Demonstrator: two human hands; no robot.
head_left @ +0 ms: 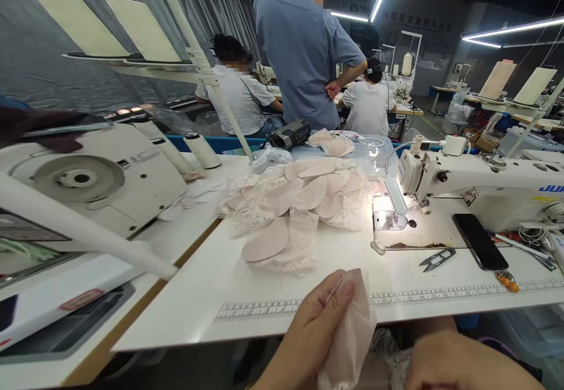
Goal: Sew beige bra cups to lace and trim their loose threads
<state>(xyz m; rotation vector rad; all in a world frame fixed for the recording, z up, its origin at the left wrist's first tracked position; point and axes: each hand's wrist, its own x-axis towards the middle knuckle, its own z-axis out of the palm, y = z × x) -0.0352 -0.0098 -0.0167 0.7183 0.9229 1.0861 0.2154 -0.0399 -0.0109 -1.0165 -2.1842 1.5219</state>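
White machine (101,181): I saw it tilted in the view, a round grey wheel (79,177) on its face.
Thread cones (202,150): two stood beside that machine, near its right end.
Pile (304,193): pale pink cups and lace lay heaped on the white table (185,313), behind the printed ruler strip (259,308).
Blue-shirted person (299,55): stood beyond the table, back turned, a hand behind the back.
Left hand (324,313): from my remote seat I saw thumb and fingers clamped on the upper end of a pale pink piece (352,328).
Pale pink piece: hung at the table's front edge, in front of the pile and apart from it.
Snips (437,259): lay on the table, points leftward.
Right hand (462,357): the lower edge cut it off; I could not tell whether it gripped anything. Lace (399,366) showed just to its left.
Phone (480,241): lay dark-screened, right of the snips.
Sewing machine (497,175): stood behind the phone, a lit lamp (395,196) at its needle end.
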